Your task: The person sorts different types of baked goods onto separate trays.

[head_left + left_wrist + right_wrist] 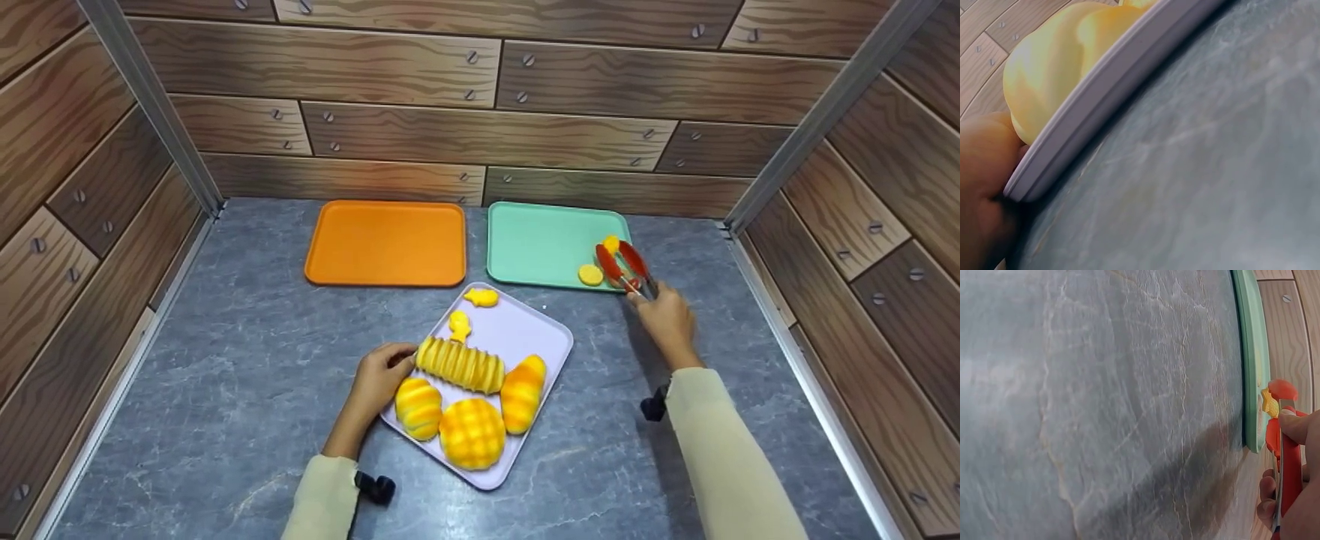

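Observation:
My left hand (380, 377) grips the left edge of a lilac tray (525, 322), which lies at an angle on the table. On that tray are two small yellow fish-shaped pieces (481, 298), a ridged toy loaf (460, 365), a curved toy bread (523, 394), a striped roll (418, 409) and a round checked bun (472, 433). My right hand (667, 319) holds red-tipped tongs (632, 259) over the right end of a green tray (536, 244). The tong tips stand apart beside a yellow fish-shaped piece (1269, 404). A round yellow slice (590, 275) lies close by.
An orange tray (386, 244) lies left of the green one, along the back wall. Wood-patterned panels (405, 135) enclose the grey marbled table (247, 390) at the back and both sides. Metal posts (810, 127) stand at the back corners.

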### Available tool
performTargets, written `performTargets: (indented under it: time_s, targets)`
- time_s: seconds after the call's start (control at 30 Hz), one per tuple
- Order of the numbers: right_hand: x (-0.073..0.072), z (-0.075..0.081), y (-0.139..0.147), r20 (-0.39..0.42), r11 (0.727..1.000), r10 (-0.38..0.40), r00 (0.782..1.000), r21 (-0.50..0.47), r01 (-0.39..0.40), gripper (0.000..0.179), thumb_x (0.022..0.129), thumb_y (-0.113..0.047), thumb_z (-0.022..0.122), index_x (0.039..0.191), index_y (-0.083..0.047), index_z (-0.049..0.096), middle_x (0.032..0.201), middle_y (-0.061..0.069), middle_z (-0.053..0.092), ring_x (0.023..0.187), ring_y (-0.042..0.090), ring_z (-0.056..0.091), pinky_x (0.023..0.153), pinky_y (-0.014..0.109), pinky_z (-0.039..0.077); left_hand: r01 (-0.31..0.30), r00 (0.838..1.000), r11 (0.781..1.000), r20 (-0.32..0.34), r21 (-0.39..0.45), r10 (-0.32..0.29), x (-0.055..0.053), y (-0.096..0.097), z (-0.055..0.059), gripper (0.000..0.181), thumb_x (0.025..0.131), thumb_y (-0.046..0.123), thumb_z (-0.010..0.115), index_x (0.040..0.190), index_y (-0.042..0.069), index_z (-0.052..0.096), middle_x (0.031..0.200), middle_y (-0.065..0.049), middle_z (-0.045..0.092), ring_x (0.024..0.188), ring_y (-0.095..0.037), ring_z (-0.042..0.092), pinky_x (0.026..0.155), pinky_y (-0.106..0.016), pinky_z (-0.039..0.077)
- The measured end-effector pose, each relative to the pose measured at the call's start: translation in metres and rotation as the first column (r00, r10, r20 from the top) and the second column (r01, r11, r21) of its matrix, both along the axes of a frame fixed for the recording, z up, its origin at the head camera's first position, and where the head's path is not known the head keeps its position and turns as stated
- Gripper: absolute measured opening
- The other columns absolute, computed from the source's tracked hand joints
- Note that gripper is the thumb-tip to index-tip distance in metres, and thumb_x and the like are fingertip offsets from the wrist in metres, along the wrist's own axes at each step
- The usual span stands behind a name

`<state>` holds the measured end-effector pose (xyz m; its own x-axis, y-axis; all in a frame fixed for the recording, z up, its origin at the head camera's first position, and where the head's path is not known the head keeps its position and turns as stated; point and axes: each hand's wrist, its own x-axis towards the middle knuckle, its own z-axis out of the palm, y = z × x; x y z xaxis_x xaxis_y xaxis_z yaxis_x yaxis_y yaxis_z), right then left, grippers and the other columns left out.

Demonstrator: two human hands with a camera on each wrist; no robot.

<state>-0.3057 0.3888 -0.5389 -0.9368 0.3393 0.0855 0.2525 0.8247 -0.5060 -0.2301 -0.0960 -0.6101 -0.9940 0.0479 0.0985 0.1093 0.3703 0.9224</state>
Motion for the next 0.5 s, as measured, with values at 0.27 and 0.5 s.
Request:
performTargets:
  time_s: [0.27,0.5]
  targets:
    - [-0.0038,-0.0028,-0.0005,0.016,1.000,0.003,1.000,0.002,-0.003,0.060,0.095,-0.041,0.066,0.136,0.001,0.057,0.122,0.027,0.065,0.106,0.048,0.061,0.087,0.060,0.045,0.000,1.000,1.000,-0.014,0.000,0.000,0.0008,0.0003,0.0002,0.018,0.096,0.013,0.067,0.111,0.011,0.077,0.108,-0.006,0.073,0.097,-0.019,0.064,0.087,-0.036,0.051]
    - [-0.0078,-0.0052,-0.0027,0.039,0.999,0.004,0.999,0.032,-0.005,0.063,0.096,-0.042,0.065,0.136,0.005,0.054,0.122,0.032,0.063,0.108,0.052,0.060,0.089,0.062,0.045,-0.003,1.000,1.000,-0.014,0.000,0.003,0.0009,-0.0016,-0.0020,0.020,0.095,0.012,0.068,0.113,0.009,0.076,0.108,-0.007,0.073,0.097,-0.018,0.064,0.087,-0.036,0.051]
